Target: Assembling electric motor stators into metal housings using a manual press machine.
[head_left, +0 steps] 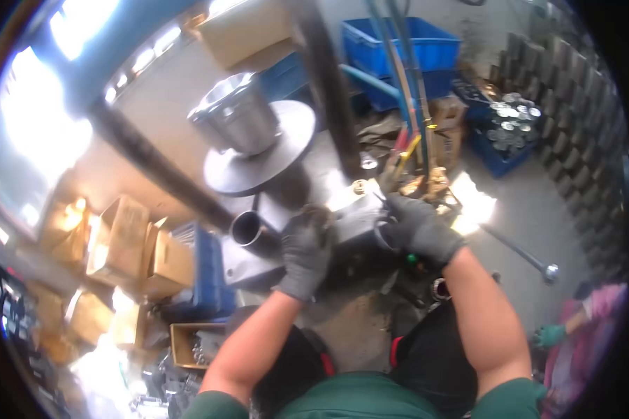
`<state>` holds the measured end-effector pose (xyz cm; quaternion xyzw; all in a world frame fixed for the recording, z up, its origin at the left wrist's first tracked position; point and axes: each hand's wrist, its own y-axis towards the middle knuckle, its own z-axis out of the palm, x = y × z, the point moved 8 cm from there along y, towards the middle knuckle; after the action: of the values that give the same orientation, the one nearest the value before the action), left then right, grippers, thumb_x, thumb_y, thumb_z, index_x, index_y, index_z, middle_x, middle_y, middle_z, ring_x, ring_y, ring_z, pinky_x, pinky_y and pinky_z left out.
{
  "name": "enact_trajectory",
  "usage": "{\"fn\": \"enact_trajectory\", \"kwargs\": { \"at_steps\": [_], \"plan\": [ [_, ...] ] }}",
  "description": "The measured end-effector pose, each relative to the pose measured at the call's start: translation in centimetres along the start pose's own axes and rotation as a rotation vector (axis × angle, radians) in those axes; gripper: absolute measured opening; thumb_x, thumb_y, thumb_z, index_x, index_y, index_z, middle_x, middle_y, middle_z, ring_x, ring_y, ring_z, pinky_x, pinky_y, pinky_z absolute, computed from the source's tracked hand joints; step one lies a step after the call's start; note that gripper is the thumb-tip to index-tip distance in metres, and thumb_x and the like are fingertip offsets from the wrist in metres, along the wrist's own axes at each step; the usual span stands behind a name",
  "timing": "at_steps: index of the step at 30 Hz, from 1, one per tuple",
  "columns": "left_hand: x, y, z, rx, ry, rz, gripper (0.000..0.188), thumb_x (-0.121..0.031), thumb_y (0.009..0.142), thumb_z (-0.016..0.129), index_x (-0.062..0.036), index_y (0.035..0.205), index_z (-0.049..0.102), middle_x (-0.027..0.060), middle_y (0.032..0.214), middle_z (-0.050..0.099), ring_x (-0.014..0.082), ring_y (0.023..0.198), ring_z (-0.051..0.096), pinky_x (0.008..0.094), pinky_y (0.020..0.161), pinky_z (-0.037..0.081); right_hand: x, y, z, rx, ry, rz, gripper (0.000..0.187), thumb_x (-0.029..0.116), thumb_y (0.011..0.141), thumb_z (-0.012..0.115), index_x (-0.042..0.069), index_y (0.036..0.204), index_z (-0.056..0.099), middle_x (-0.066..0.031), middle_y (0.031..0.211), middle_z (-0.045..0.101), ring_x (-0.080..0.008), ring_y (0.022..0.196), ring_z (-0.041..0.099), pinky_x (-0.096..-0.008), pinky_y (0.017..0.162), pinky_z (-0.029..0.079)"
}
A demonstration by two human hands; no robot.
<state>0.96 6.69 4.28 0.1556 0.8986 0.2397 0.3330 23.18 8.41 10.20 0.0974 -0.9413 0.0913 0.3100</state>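
From my remote seat I see both hands gloved in grey over the metal counter point(239, 265). The left hand point(305, 250) is upright, its fingers partly curled near a dark, brownish piece; blur keeps me from telling whether it grips that piece. The right hand point(419, 229) is bent over with fingers pointing inward, next to a rounded metal part point(380, 233); I can't make out how far it is closed or whether it has hold of anything.

Just left of the left hand, a short metal tube point(263, 241) rests on the counter, its open end facing up and leftward. I'd judge it stiff, fairly heavy and smooth enough to slip in a glove, so I'd take it around the outer wall, keeping fingers off the rim. The rounded part by the right hand looks equally hard, best held from its sides.

Both forearms rise from the lower edge, elbows out and bent, wrists nearly straight, the hands well apart.

Beyond them, a shiny metal block point(241, 119) sits on a round plate point(297, 133) between dark posts. Farther out are a blue bin point(432, 50), cardboard boxes point(119, 234) and a co-worker's green-gloved hand point(551, 336).
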Motion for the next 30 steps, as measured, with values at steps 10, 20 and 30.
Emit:
{"fn": "enact_trajectory", "kwargs": {
  "at_steps": [10,20,30],
  "plan": [
    [7.6,8.0,-8.0,0.073,-0.072,0.371,0.053,-0.003,0.085,0.079,-0.0106,0.135,0.062,0.0196,0.111,0.071,0.0423,0.101,0.069,0.0522,0.087,0.056,10.0,7.5,8.1,0.098,-0.265,-0.195,0.031,0.015,0.083,0.077,0.006,0.111,0.067,-0.0217,0.104,0.073,-0.0414,0.104,0.073,-0.0495,0.089,0.059],
    [8.2,8.6,-7.5,0.014,-0.063,0.414,0.060,-0.006,0.079,0.084,-0.0117,0.134,0.060,0.0166,0.103,0.072,0.0413,0.092,0.070,0.0525,0.081,0.056,12.1,8.6,10.2,0.062,-0.411,-0.237,0.047,0.010,0.078,0.084,0.004,0.120,0.063,-0.0191,0.119,0.070,-0.0381,0.102,0.076,-0.0474,0.084,0.063],
    [7.8,8.8,-6.8,-0.106,-0.024,0.321,0.044,-0.012,0.081,0.090,-0.0100,0.119,0.068,0.0170,0.099,0.073,0.0385,0.086,0.071,0.0492,0.076,0.057,10.0,10.6,9.3,-0.080,-0.401,-0.058,0.038,0.010,0.088,0.074,0.004,0.124,0.064,-0.0213,0.116,0.073,-0.0394,0.103,0.076,-0.0487,0.087,0.062]
  ]
}}
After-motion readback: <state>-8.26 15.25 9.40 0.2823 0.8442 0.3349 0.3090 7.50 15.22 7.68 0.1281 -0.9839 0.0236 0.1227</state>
